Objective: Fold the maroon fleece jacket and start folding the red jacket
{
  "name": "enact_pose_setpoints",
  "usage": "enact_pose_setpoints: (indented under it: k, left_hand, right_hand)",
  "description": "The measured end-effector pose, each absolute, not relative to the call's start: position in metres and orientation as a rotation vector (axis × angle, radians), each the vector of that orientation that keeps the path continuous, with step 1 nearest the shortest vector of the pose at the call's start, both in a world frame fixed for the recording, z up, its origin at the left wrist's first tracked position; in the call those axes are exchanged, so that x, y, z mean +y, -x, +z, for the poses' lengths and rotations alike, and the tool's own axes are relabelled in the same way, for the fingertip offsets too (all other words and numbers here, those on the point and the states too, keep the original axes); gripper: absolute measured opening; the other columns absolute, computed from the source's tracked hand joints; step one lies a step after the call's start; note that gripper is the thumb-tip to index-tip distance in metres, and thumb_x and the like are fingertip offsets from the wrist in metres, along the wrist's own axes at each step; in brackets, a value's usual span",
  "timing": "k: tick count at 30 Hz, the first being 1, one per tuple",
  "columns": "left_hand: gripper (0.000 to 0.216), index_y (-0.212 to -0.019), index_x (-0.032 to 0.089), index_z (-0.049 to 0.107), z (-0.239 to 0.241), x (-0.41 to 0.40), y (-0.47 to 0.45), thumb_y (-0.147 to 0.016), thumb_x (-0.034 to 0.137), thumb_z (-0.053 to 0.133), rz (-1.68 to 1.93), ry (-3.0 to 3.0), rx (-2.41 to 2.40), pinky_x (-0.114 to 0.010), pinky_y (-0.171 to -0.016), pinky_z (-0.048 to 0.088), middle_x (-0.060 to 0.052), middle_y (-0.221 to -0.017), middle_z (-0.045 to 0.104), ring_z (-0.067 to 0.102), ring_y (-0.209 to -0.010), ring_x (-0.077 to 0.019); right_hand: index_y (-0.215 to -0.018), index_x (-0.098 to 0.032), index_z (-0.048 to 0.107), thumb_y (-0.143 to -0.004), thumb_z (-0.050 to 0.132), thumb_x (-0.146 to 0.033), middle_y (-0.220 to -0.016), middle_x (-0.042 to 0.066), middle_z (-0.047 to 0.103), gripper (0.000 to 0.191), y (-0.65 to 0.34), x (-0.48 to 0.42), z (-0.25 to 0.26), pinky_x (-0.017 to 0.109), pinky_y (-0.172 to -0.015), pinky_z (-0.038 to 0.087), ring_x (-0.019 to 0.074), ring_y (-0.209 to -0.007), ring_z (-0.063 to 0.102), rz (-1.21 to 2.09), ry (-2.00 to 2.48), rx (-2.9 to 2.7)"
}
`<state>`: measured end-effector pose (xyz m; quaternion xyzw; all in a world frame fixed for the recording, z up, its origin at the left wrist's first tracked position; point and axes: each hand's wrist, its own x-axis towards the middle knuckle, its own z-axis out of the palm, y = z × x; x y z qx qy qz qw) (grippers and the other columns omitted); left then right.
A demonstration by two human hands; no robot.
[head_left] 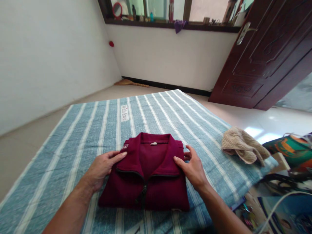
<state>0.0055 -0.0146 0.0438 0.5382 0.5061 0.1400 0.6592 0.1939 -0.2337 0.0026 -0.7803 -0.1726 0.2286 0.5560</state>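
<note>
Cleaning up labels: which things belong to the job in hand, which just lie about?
Job:
folded maroon zip-collared fabric garment
left hand, right hand
blue-and-white striped cloth beneath

Lying about:
crumpled beige towel
draped purple cloth
brown broom
round red-rimmed mirror

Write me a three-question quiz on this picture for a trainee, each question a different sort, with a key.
1. Multiple choice: What are the left hand and the right hand both touching?
A) the red-rimmed mirror
B) the maroon garment
C) the door handle

2. True or false: The beige cloth lies nearer the right hand than the left hand.

3. Fill in the blank: The label on the striped cover reads "With ____".

Key: 1. B; 2. true; 3. love
</note>
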Motion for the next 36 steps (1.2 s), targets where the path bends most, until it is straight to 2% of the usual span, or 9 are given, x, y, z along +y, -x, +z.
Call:
enact_pose_setpoints:
  k: [2, 10, 13, 16, 24, 30, 36]
  left_hand:
    - [0.03, -0.091, 0.017, 0.069, 0.046, -0.014, -0.007, -0.064, 0.025, 0.08, 0.312, -1.191, 1.134, -0.023, -0.06, 0.057, -0.007, -0.08, 0.074, 0.07, -0.07, -0.0205]
    - [0.02, -0.088, 0.013, 0.069, 0.043, -0.014, -0.01, -0.069, 0.01, 0.072, 0.29, -1.003, 1.006, -0.029, -0.061, 0.059, -0.011, -0.08, 0.074, 0.07, -0.067, -0.0231]
    - [0.02, -0.089, 0.012, 0.068, 0.037, -0.011, -0.009, -0.069, 0.009, 0.071, 0.278, -0.964, 0.97, -0.031, -0.06, 0.059, -0.012, -0.081, 0.073, 0.07, -0.064, -0.0234]
    - [0.017, -0.086, 0.012, 0.068, 0.032, -0.009, -0.009, -0.069, 0.008, 0.07, 0.283, -0.935, 0.974, -0.031, -0.06, 0.059, -0.012, -0.079, 0.073, 0.069, -0.063, -0.0234]
    - [0.02, -0.09, 0.01, 0.068, 0.032, -0.013, -0.012, -0.07, 0.009, 0.068, 0.274, -0.862, 0.928, -0.037, -0.066, 0.06, -0.012, -0.08, 0.073, 0.07, -0.066, -0.0261]
    - [0.031, -0.097, 0.012, 0.067, 0.033, -0.018, -0.013, -0.067, 0.004, 0.067, 0.398, -0.904, 0.907, -0.03, -0.061, 0.059, -0.011, -0.082, 0.073, 0.071, -0.067, -0.0239]
    - [0.04, -0.104, 0.014, 0.064, 0.037, -0.018, -0.012, -0.066, 0.007, 0.07, 0.533, -0.897, 0.855, -0.028, -0.068, 0.059, -0.008, -0.088, 0.073, 0.071, -0.075, -0.0231]
  right_hand:
    - [-0.133, -0.016, 0.041, -0.06, 0.076, -0.047, -0.101, 0.008, 0.062, 0.086, -0.199, -0.232, 0.001, 0.033, -0.075, 0.052, 0.0236, -0.09, 0.063, 0.6, 1.818, -0.327]
    - [-0.123, -0.016, 0.045, -0.054, 0.082, -0.035, -0.075, -0.002, 0.061, 0.08, -0.203, -0.225, 0.004, 0.025, -0.055, 0.049, 0.0173, -0.068, 0.063, 0.721, 1.559, -0.153]
    - [-0.119, -0.017, 0.045, -0.055, 0.082, -0.035, -0.074, -0.003, 0.059, 0.076, -0.202, -0.225, 0.009, 0.02, -0.039, 0.039, 0.015, -0.062, 0.06, 0.762, 1.502, -0.1]
    - [-0.116, -0.017, 0.045, -0.054, 0.083, -0.035, -0.075, -0.001, 0.059, 0.075, -0.204, -0.226, 0.011, 0.018, -0.033, 0.032, 0.0153, -0.06, 0.059, 0.8, 1.482, -0.071]
    - [-0.105, -0.018, 0.053, -0.052, 0.084, -0.035, -0.077, 0.002, 0.066, 0.065, -0.213, -0.22, 0.006, 0.025, -0.042, 0.046, 0.0178, -0.064, 0.063, 0.915, 1.358, -0.028]
    - [-0.105, -0.02, 0.053, -0.051, 0.085, -0.034, -0.077, 0.001, 0.068, 0.065, -0.214, -0.217, 0.002, 0.025, -0.048, 0.049, 0.0168, -0.065, 0.064, 0.861, 1.291, -0.014]
    - [-0.103, -0.02, 0.056, -0.048, 0.087, -0.031, -0.069, -0.003, 0.065, 0.064, -0.224, -0.203, 0.021, 0.025, -0.052, 0.049, 0.017, -0.065, 0.064, 0.785, 1.242, -0.1]
